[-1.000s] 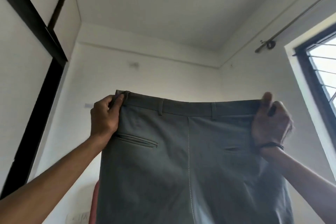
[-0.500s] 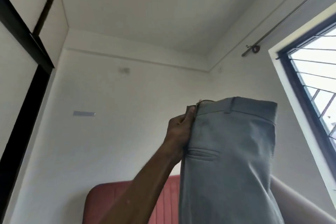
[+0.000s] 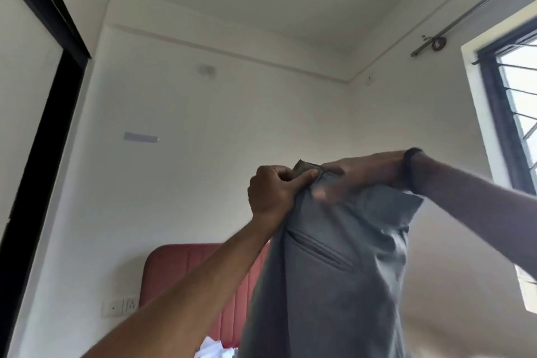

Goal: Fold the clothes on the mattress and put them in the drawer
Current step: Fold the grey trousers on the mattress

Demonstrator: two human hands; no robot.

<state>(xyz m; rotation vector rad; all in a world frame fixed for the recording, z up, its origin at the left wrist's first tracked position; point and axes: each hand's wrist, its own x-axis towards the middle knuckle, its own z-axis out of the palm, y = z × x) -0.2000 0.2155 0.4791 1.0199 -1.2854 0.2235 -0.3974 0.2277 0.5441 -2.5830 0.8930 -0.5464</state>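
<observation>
Trousers (image 3: 334, 270) hanging, waistband pinched by both hands

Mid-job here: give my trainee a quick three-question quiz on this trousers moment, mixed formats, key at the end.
1. True or false: the grey trousers lie flat on the mattress.
2. Multiple choice: the left hand grips the trousers at A) a leg hem B) the waistband C) the back pocket.
3. Fill in: behind the trousers stands a red ___.

Key:
1. False; they hang in the air, held up.
2. B, beside the right hand, which also touches the waistband.
3. Headboard.
</observation>
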